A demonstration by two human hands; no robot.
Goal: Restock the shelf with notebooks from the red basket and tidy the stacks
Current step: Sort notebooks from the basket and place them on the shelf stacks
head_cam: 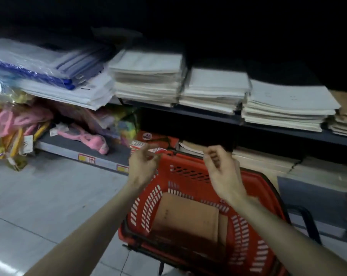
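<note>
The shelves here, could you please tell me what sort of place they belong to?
Probably a stationery shop aisle: stacks of white notebooks on a shelf, a red basket on the tiled floor, and tagged pink goods lower left.

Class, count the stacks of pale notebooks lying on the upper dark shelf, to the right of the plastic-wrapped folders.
3: a tall left stack, a middle stack beside it, and a right stack. Brown stacks further right are cut off by the frame.
</note>
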